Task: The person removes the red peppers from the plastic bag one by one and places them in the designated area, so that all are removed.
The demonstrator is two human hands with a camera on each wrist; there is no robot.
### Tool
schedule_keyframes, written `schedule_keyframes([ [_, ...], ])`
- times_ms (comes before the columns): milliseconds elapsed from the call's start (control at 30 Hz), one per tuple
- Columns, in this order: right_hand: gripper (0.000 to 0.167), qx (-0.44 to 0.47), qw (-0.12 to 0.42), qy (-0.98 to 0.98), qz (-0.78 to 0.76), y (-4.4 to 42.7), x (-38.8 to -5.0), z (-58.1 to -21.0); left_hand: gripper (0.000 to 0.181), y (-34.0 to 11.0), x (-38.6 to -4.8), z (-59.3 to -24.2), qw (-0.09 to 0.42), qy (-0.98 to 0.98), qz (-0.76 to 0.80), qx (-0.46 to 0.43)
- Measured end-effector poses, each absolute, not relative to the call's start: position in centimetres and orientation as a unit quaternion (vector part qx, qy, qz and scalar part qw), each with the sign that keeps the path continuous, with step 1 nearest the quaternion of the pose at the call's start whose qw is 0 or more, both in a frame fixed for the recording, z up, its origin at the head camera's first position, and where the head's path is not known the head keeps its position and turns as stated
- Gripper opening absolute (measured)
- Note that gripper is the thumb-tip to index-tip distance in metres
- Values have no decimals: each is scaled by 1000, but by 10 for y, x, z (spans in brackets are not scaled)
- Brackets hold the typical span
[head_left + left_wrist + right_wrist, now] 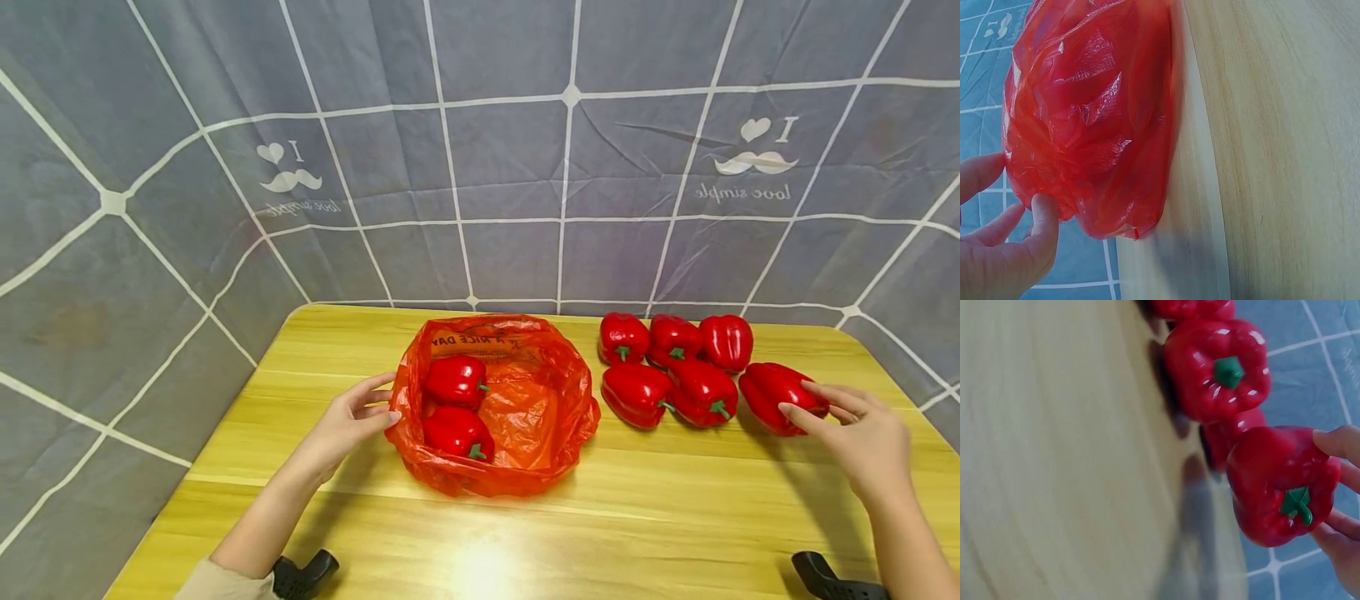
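Gridded sheeting [510, 167], probably fabric, backs the table [660, 517].

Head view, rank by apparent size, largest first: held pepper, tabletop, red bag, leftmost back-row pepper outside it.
1. Tabletop
2. Red bag
3. Held pepper
4. Back-row pepper: looks smaller but sits farther away; true pepper order unsure.

Grey white-gridded cloth [510, 167] behind wooden table [637, 525]; bright glare [480, 562].

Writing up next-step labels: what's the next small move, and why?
Probably carry the pepper in the right hand leftward, over the red bag: its mouth gapes open, two peppers already lie inside, and the left hand touches its side.
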State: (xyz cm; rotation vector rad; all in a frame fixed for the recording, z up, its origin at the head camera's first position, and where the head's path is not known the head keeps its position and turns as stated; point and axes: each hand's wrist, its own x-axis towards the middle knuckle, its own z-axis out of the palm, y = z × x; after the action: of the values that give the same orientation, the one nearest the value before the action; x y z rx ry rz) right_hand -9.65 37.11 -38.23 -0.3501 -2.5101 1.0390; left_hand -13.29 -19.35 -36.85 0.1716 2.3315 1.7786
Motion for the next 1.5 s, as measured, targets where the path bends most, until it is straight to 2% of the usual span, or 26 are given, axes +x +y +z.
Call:
schedule_keyframes([
  [133, 44, -132, 192, -901, 366, 373, -97, -389, 59, -194, -133, -369, 104, 789, 603, 58],
  [367, 55, -137, 177, -919, 326, 374, -101, -395, 59, -194, -134, -369, 104, 788, 604, 60],
  [533, 54, -126, 180, -921, 321, 373, -102, -397, 58, -193, -134, -370, 102, 787, 605, 60],
  [833, 58, -119, 155, -925, 326, 371, -104, -397, 58, -194, -133, -370, 100, 788, 604, 61],
  [1500, 51, -89, 188, -918, 339, 375, -113, -399, 57, -190, -134, -368, 100, 785, 609, 55],
])
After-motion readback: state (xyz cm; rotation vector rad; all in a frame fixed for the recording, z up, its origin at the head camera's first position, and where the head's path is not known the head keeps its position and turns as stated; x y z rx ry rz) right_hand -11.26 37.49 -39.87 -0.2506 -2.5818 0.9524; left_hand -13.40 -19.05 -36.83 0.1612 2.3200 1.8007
